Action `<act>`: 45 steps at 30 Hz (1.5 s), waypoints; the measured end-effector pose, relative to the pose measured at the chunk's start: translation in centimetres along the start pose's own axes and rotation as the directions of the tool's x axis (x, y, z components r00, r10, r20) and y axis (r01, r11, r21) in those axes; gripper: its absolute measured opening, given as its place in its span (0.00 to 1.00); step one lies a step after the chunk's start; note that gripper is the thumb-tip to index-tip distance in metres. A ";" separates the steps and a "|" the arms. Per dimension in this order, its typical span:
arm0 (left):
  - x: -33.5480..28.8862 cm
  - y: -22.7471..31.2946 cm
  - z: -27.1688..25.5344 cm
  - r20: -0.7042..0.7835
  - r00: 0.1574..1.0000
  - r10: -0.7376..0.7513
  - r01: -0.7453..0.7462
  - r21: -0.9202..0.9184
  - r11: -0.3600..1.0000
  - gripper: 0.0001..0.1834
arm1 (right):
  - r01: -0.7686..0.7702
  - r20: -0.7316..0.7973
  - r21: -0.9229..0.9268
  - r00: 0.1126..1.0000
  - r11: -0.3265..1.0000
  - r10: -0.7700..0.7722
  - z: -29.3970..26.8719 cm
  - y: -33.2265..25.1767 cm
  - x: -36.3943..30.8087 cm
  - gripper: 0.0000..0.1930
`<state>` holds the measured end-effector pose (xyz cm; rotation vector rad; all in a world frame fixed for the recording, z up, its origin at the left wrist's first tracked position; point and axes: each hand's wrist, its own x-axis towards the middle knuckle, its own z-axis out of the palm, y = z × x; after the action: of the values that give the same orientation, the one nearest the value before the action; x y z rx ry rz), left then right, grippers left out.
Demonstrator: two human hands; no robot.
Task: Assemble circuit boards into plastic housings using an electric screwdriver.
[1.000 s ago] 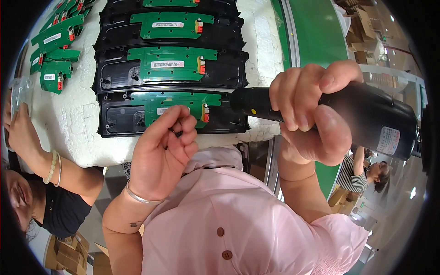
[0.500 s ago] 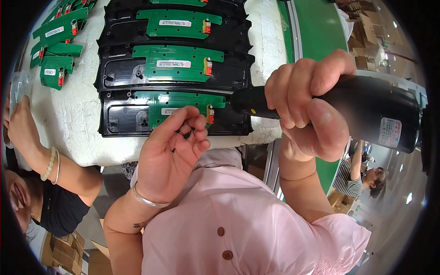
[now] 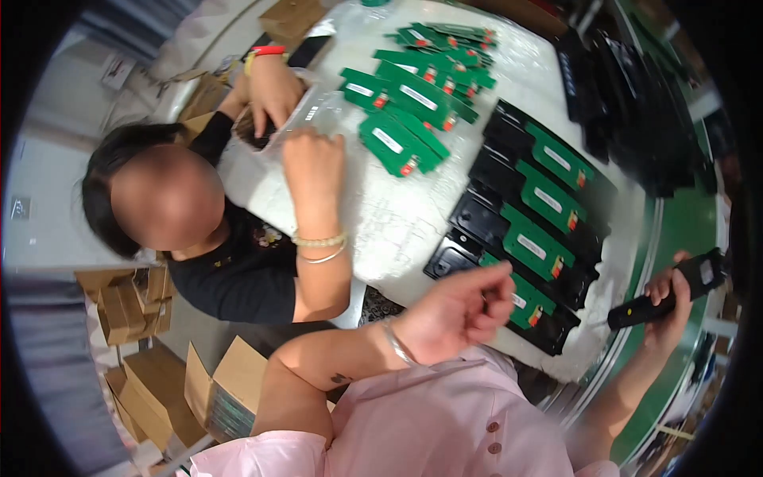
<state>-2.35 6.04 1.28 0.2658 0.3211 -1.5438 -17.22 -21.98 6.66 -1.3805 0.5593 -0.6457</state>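
My right hand (image 3: 666, 292) is wrapped round a black electric screwdriver (image 3: 699, 274), held off to the right beyond the black panels. My left hand (image 3: 465, 314) is half curled over the nearest black panel (image 3: 548, 340), with small dark screws among its fingers, hard to make out now. Partly behind that hand, a green circuit board (image 3: 534, 310) with a white label and a red-and-yellow connector lies on the nearest panel. Another green circuit board (image 3: 531, 248) sits on the panel behind it, and more panels with boards follow in a row.
Loose green circuit boards (image 3: 413, 99) lie piled on the white padded table (image 3: 381, 254). At the left a co-worker (image 3: 238, 262) reaches into a clear plastic container (image 3: 306, 111). Black parts (image 3: 636, 119) are stacked at the far right. An open carton (image 3: 230, 381) stands lower left.
My view has swung left, bringing the co-worker and board pile into sight. My right hand has drawn the screwdriver away from the nearest board. My left hand stays near the panel, fingers curled.
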 end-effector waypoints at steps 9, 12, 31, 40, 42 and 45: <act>-8.6 14.6 1.7 -0.045 0.622 0.782 -0.756 0.226 0.615 0.17 | -0.293 -0.118 -0.114 0.953 0.949 0.280 -3.1 3.5 1.9 0.25; -9.8 19.0 0.7 -0.177 0.473 0.863 -0.752 0.430 0.500 0.16 | -0.271 -0.090 -0.112 0.961 0.956 0.262 -3.2 4.5 2.3 0.27; -9.5 23.5 -3.8 0.248 -0.105 0.963 -0.005 0.968 -0.250 0.20 | -0.225 -0.147 -0.034 0.965 0.974 0.217 -4.2 8.3 1.3 0.17; -10.1 23.6 -2.7 0.211 -0.067 0.975 0.309 0.934 -0.181 0.14 | -0.226 -0.232 0.074 0.943 0.971 0.237 -3.4 7.4 1.7 0.21; -9.0 23.8 -3.9 0.403 -0.055 0.914 0.476 0.815 -0.330 0.11 | -0.233 -0.216 -0.011 0.950 0.973 0.225 -3.3 7.7 2.2 0.21; -8.4 23.4 -3.7 0.460 0.021 0.888 0.562 0.729 -0.391 0.08 | -0.280 -0.240 -0.035 0.934 0.959 0.264 -3.8 8.2 2.4 0.22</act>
<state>20.94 15.51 0.07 2.4935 -0.3876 0.4413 -17.48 -25.79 -1.85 -1.2673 0.9519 -0.5697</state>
